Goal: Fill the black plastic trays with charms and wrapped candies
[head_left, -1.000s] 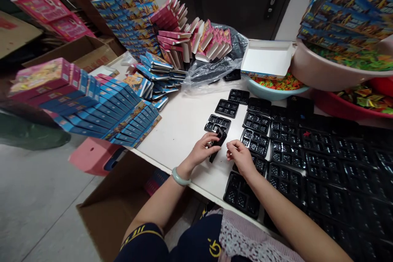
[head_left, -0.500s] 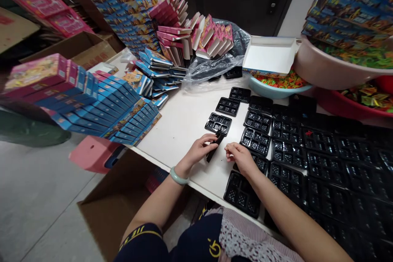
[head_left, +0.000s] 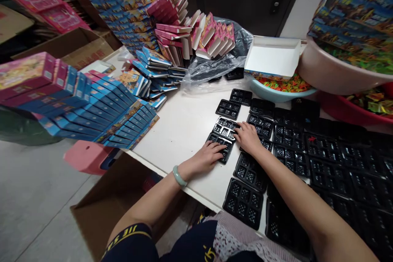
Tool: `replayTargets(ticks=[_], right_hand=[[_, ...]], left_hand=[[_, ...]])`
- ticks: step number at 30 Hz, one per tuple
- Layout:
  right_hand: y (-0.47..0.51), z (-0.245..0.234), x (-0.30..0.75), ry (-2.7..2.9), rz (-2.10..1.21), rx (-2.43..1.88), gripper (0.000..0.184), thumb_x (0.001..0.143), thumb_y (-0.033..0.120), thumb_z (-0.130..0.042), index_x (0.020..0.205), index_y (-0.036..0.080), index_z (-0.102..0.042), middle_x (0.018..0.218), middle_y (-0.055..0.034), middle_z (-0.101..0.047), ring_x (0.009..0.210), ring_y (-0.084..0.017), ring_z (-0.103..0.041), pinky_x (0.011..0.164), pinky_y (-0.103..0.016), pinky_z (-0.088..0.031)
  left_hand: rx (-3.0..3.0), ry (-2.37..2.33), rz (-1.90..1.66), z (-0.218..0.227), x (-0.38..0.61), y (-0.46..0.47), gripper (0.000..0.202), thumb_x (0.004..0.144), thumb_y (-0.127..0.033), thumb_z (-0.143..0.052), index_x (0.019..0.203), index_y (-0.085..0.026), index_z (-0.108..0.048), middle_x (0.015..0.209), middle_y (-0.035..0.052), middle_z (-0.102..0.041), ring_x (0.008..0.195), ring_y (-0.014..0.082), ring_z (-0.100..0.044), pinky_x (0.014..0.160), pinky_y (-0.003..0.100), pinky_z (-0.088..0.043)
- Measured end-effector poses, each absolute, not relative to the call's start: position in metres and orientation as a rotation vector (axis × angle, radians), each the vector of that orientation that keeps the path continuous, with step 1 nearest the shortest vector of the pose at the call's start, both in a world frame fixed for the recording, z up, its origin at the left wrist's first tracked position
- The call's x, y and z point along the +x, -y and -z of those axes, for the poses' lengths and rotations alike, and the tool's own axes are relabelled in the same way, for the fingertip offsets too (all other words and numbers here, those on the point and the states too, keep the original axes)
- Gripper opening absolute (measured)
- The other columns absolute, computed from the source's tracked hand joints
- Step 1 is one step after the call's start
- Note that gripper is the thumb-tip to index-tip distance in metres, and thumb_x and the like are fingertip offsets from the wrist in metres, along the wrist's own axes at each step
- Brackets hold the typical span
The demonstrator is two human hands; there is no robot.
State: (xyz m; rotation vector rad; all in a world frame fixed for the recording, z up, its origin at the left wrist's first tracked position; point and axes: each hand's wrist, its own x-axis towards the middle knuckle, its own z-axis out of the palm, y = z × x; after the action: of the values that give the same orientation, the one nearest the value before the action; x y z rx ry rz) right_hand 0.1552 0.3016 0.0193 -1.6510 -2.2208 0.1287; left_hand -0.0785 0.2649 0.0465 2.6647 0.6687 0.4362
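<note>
My left hand (head_left: 210, 156) lies flat, fingers spread, on a black plastic compartment tray (head_left: 223, 147) near the white table's front edge. My right hand (head_left: 248, 136) rests palm down with fingers extended on the neighbouring black tray (head_left: 225, 127) just beyond it. Both trays lie flat on the table (head_left: 184, 127). Several more identical black trays (head_left: 307, 151) cover the table to the right in rows.
Stacks of blue and pink boxes (head_left: 101, 106) fill the table's left side and back. A crumpled plastic bag (head_left: 211, 67), an open white box (head_left: 272, 57) and basins (head_left: 337, 75) of colourful items stand behind. An open cardboard carton (head_left: 113, 204) and pink stool (head_left: 86, 157) sit on the floor.
The folded black tray that my left hand held upright now lies flat on the table. Both hands have moved forward and flattened onto the trays.
</note>
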Motion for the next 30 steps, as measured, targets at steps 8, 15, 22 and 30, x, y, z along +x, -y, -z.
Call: replayTargets(ticks=[8, 15, 22, 30], right_hand=[[-0.337, -0.037, 0.174, 2.168, -0.077, -1.595, 0.031, 0.092, 0.026, -0.043, 0.116, 0.020, -0.062, 0.128, -0.0102, -0.057, 0.124, -0.027, -0.042, 0.102, -0.043, -0.032], [-0.376, -0.040, 0.166, 2.265, -0.031, -1.770, 0.031, 0.091, 0.033, -0.047, 0.108, 0.018, -0.067, 0.137, -0.0127, -0.050, 0.131, -0.033, -0.034, 0.102, -0.049, -0.030], [-0.358, -0.032, 0.192, 2.274, 0.083, -1.710, 0.029, 0.091, 0.032, -0.048, 0.107, 0.017, -0.067, 0.134, -0.0145, -0.052, 0.130, -0.032, -0.037, 0.101, -0.049, -0.033], [-0.359, -0.027, 0.197, 2.177, 0.030, -1.595, 0.028, 0.090, 0.031, -0.051, 0.107, 0.016, -0.066, 0.130, -0.0137, -0.054, 0.126, -0.031, -0.042, 0.101, -0.047, -0.036]], left_hand=[[2.577, -0.400, -0.509, -0.063, -0.064, -0.284, 0.030, 0.081, -0.025, -0.060, 0.110, -0.019, -0.061, 0.133, 0.0131, -0.052, 0.120, 0.0259, -0.048, 0.102, 0.046, -0.037], [2.258, -0.986, -0.997, -0.068, -0.058, -0.393, 0.022, 0.087, -0.032, -0.054, 0.102, -0.018, -0.063, 0.110, 0.0100, -0.063, 0.106, 0.0204, -0.057, 0.096, 0.039, -0.045], [2.179, -1.613, -0.809, -0.078, -0.012, -0.551, 0.048, 0.081, -0.020, -0.059, 0.127, -0.010, -0.050, 0.138, 0.0194, -0.044, 0.131, 0.0304, -0.037, 0.109, 0.043, -0.028], [2.315, -2.040, -0.561, -0.077, 0.010, -0.615, 0.038, 0.081, -0.026, -0.055, 0.117, -0.015, -0.058, 0.133, 0.0204, -0.044, 0.125, 0.0362, -0.035, 0.103, 0.051, -0.025]])
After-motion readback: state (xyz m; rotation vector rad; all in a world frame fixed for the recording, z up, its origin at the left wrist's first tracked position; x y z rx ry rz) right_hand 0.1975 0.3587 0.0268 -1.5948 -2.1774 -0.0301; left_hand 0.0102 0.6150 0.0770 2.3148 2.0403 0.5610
